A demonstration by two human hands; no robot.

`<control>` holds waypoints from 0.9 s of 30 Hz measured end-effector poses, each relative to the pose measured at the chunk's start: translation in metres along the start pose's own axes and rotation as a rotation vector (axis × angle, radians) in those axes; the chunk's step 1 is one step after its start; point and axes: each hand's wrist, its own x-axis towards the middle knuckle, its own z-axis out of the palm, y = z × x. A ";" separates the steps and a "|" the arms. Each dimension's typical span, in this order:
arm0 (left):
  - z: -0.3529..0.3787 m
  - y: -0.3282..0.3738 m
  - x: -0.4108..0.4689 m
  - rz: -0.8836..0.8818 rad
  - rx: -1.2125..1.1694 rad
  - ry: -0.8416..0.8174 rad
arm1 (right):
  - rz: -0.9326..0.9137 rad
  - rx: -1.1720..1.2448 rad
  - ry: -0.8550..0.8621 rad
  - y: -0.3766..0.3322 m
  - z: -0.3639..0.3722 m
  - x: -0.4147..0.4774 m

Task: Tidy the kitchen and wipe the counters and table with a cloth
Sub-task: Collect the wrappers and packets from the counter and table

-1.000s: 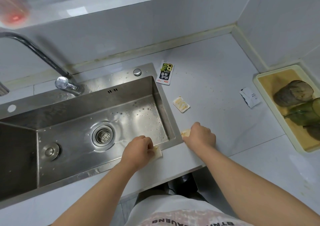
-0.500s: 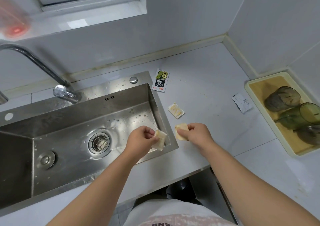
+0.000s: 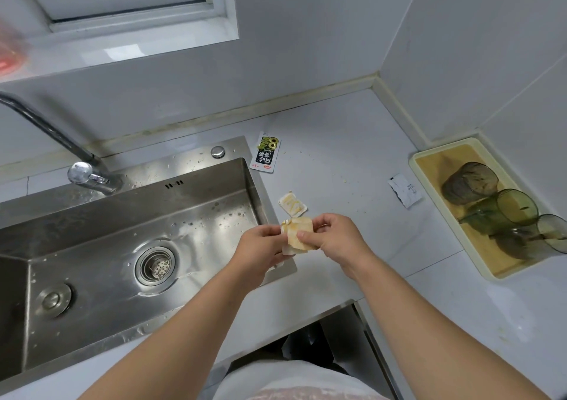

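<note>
Litter pickup underway: left hand and right hand pinch yellowish wrappers in curled fingers; yellow packet, black sachet, white scrap and crumbs litter desk, wiping apparently unstarted.

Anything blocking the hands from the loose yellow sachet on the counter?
Nothing visible. The yellow sachet lies flat on bare counter just beyond the left hand and right hand, which pinch wrappers between them.

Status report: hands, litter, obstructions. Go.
Left hand, right hand both pinch yellowish wrappers over sink rim. Yellow packet, black sachet, white sachet loose on counter. Nothing blocking.
</note>
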 end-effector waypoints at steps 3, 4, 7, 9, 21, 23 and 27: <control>0.009 0.003 -0.001 -0.019 -0.090 -0.036 | -0.002 -0.061 0.015 0.007 -0.004 0.003; 0.010 0.004 -0.001 -0.026 -0.106 -0.055 | 0.001 -0.079 0.017 0.009 -0.005 0.004; 0.015 0.001 0.000 -0.027 -0.081 -0.046 | 0.013 -0.110 0.016 0.014 -0.007 0.005; 0.016 -0.002 0.003 -0.024 -0.053 0.024 | 0.025 -0.127 -0.015 0.015 -0.010 0.006; 0.040 0.002 0.041 -0.008 0.066 0.195 | 0.096 -0.436 0.314 0.025 -0.088 0.070; 0.037 0.000 0.044 -0.019 0.062 0.239 | 0.073 -0.524 0.269 0.023 -0.077 0.076; 0.021 -0.001 0.048 -0.039 0.037 0.347 | 0.022 -0.635 0.192 0.014 -0.037 0.092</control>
